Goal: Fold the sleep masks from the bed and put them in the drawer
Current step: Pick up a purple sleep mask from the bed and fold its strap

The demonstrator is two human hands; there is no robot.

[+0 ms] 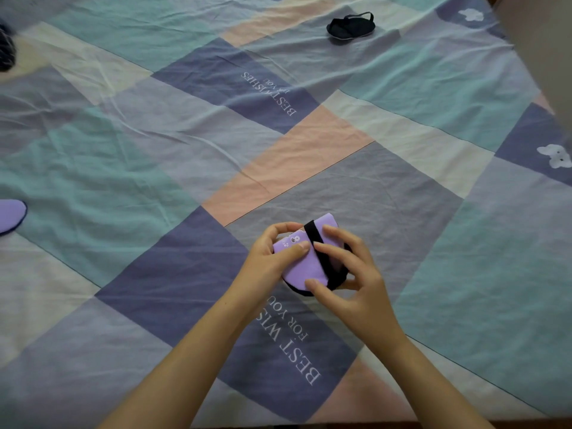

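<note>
Both forearms reach forward over the bed [387, 187]. The left hand [272, 261] grips the folded purple sleep mask [305, 261], thumb laid on top, fingers curled round its far edge. The right hand [353, 283] pinches the mask's black elastic strap [325, 258], fingers spread. A black sleep mask [351, 26] lies far off; another purple mask [10, 215] shows at the left edge.

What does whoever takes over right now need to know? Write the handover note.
Left hand and right hand: fingers hold the folded purple mask, its black strap wrapped across it.
Black mask lies unfolded far across the bed; another purple mask shows at the left edge.
Done: this fold, nearly.
Left: two more masks, all to the drawer, which is out of view.
</note>
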